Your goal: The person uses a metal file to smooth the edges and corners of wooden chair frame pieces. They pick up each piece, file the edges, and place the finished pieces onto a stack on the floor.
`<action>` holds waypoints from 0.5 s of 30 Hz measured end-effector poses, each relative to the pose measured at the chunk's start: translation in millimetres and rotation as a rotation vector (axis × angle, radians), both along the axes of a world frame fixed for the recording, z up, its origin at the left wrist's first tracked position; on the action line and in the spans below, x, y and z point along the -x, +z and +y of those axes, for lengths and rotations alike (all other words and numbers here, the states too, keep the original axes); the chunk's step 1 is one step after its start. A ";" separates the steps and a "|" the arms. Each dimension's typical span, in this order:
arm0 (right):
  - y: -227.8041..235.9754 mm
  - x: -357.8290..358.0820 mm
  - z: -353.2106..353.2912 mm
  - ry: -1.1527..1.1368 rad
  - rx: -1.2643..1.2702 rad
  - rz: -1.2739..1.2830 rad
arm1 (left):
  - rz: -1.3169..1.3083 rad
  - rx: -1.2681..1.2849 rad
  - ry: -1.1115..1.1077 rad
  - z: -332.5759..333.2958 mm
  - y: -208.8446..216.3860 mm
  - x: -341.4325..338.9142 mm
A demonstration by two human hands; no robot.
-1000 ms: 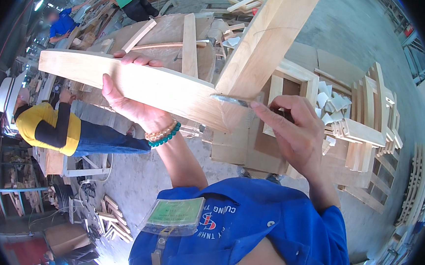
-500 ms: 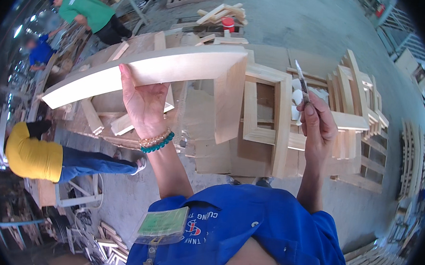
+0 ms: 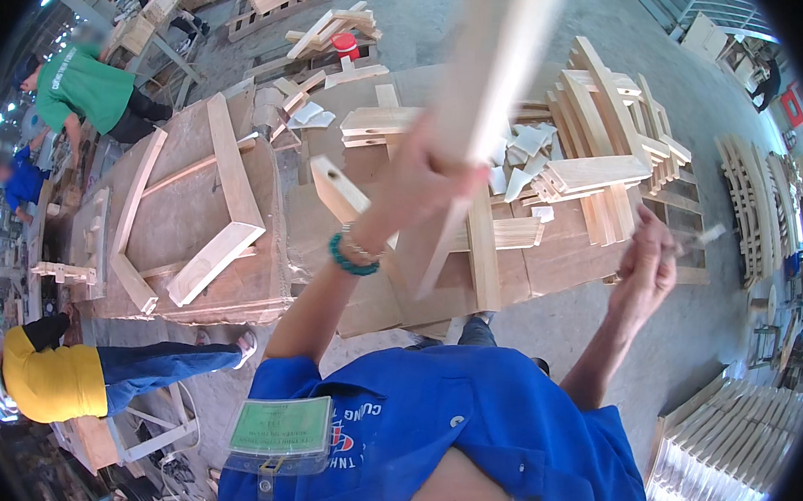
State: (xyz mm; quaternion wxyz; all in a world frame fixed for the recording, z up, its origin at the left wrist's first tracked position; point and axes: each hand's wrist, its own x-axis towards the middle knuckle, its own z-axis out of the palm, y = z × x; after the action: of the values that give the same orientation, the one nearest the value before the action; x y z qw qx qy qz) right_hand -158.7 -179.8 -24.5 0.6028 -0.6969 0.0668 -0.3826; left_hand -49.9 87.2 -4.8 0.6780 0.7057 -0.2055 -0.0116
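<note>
My left hand [image 3: 416,182] is closed around a pale wooden corner piece [image 3: 490,80], an L-shape of two joined boards. It is raised over the table, and its long board is smeared by motion. Off to the right my right hand [image 3: 644,267] grips a small pointed knife [image 3: 698,238], whose blade is blurred and points outward to the right. Below the raised piece, more wooden frame parts [image 3: 483,261] lie on the cardboard-covered table [image 3: 560,252]. White scraps [image 3: 525,152] are scattered beside a stack of curved wooden pieces [image 3: 606,116].
Several loose boards [image 3: 231,164] lie on the table's left part. A red tub [image 3: 345,45] stands beyond it among wood pieces. A person in yellow [image 3: 58,361] is at the left, with one in green [image 3: 82,89] farther off. Slatted stacks [image 3: 728,441] stand at lower right.
My left hand has swung the corner piece rightward, turning its long board from crosswise to pointing away. My right hand has moved right and lower with the knife. The whole view has shifted.
</note>
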 end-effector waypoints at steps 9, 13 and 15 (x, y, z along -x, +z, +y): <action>-44.4 38.1 -32.1 -0.103 -0.045 0.351 | -0.149 -0.629 -0.039 -58.0 -67.1 -16.3; -62.9 33.9 -25.8 -0.016 -0.101 0.459 | -0.132 -0.240 -0.018 -53.4 -78.1 -51.0; -71.6 30.6 -25.3 0.031 -0.128 0.500 | -0.083 -0.174 0.037 -52.8 -83.4 -61.3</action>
State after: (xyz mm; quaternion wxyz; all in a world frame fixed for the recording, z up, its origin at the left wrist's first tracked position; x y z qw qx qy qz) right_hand -189.3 -205.1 -96.1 0.6161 -0.7313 0.2272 -0.1842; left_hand 11.4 34.4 -88.2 0.6053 0.7653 -0.2187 0.0125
